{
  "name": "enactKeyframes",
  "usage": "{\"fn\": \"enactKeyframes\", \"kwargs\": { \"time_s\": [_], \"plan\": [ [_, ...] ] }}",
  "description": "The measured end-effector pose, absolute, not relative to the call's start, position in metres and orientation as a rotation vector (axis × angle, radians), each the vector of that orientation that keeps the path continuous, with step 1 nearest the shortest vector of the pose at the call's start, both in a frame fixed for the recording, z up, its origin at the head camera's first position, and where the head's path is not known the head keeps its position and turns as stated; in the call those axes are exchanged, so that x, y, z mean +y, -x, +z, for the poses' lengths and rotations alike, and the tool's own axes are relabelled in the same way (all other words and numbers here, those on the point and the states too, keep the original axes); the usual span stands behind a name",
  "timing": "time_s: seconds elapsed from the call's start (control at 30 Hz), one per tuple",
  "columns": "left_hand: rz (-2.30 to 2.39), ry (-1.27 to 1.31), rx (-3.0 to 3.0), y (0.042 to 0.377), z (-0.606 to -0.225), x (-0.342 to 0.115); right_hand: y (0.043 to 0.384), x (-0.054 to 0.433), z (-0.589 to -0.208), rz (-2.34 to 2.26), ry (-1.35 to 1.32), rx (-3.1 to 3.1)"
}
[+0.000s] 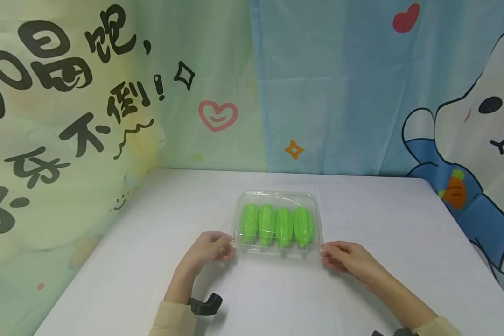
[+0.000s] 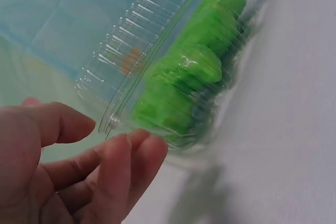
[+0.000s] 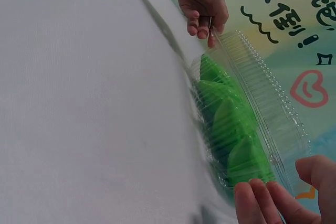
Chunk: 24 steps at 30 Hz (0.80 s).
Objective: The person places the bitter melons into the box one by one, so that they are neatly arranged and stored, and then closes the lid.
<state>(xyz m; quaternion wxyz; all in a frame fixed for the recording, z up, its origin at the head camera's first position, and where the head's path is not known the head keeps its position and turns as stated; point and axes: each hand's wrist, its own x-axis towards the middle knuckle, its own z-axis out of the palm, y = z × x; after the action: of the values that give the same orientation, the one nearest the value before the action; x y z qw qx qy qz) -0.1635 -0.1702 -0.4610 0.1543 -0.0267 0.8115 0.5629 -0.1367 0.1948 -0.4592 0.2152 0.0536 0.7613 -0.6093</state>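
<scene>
A clear plastic clamshell box with its lid closed sits on the white table in front of me. Several bright green ridged pieces, shaped like small gourds, lie side by side inside it. My left hand is at the box's near left corner; in the left wrist view its thumb stands apart from its bent fingers, close to the rim. At the opposite near corner is my right hand, fingertips right at the plastic. Its thumb and fingers stand apart on either side of the rim.
The white table extends around the box to a printed curtain behind it and at the left. A bear figure is printed on the curtain at the right. Dark camera straps sit at my wrists.
</scene>
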Motion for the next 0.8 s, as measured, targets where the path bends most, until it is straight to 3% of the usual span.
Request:
{"fn": "enactKeyframes", "kwargs": {
  "time_s": [0.8],
  "plan": [
    [1.238, -0.081, 2.996, 0.188, -0.475, -0.172, 0.157, 0.19, -0.461, -1.415, 0.035, 2.656]
  ]
}}
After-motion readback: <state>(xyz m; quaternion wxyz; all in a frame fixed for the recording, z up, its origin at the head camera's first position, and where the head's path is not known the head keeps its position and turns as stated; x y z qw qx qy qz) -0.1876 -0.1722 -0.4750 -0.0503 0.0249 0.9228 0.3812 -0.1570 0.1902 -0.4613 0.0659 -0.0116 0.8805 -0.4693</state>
